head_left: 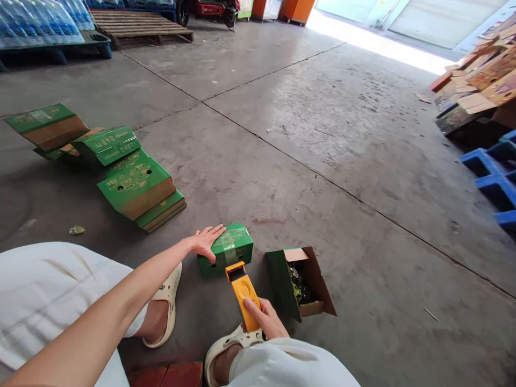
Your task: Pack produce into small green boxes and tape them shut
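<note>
A small closed green carton (234,243) stands on the floor in front of me, with clear tape over its top and near side. My left hand (207,242) lies spread on the left part of its top. In my right hand (267,318) is a yellow tape dispenser (244,293), gripped by its body. Its dark-mouthed head is close to the carton's near side; whether they touch I cannot tell. To the right, an open carton (278,282) lies with its flaps out and dark, wrapped items (300,285) inside.
Flattened green cartons (139,183) lie at the left. A red object (173,374) is low between my feet. Stacked cardboard (484,80) and a blue pallet (494,180) are at the right. Bottled water packs (40,24) and a wooden pallet (141,24) stand far left.
</note>
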Demonstrator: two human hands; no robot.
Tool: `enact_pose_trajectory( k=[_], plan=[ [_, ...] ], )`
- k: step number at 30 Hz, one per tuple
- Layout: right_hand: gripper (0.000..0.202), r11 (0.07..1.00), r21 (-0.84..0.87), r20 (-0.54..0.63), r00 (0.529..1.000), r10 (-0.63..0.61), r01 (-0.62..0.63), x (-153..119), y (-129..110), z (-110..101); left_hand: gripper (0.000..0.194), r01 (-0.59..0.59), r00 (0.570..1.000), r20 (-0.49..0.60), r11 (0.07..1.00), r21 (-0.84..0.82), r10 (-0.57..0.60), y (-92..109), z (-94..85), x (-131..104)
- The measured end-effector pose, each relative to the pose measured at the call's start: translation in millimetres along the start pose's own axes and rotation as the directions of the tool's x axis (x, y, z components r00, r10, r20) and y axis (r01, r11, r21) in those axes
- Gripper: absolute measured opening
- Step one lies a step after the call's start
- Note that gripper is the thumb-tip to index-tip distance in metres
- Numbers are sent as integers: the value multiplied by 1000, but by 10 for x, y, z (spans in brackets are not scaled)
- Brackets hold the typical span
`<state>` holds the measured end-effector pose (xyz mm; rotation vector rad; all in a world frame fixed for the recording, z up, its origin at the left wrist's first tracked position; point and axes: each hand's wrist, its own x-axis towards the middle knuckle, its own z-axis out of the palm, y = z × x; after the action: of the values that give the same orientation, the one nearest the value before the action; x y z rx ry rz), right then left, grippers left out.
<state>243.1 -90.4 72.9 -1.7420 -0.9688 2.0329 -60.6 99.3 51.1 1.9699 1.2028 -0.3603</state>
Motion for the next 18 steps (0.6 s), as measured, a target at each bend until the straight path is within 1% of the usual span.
enact_pose_trajectory(
  k=[2,4,6,7,9,11,13,15,18],
  plan=[
    [67,999,30,29,999,-39,38,172,-140,45,139,5,1000,11,1000,-11,-5,-59,-47,14],
    [68,996,26,43,996,-81,80,334,-276,77,128,-17,999,-44,1000,14,18,-94,-59,-3],
    [68,993,22,36,993,-113,113,465,-399,110,110,-50,983,-170,996,77,63,-88,-11,-47],
    [67,992,26,32,991,-127,126,517,-457,128,103,-57,966,-245,991,118,84,-68,37,-73],
    [65,988,29,26,988,-153,152,599,-567,168,97,-33,922,-372,980,194,105,-1,166,-120],
    [65,986,28,40,985,-167,165,664,-671,202,106,52,887,-457,970,236,64,78,306,-144],
    [64,984,37,81,981,-178,176,726,-758,222,125,152,867,-499,956,250,-8,140,414,-133],
    [62,979,58,116,973,-200,194,792,-816,231,142,235,859,-505,939,251,-80,174,471,-88],
    [61,972,85,115,967,-227,218,899,-853,246,152,310,859,-487,918,248,-159,179,480,16]
  ],
)
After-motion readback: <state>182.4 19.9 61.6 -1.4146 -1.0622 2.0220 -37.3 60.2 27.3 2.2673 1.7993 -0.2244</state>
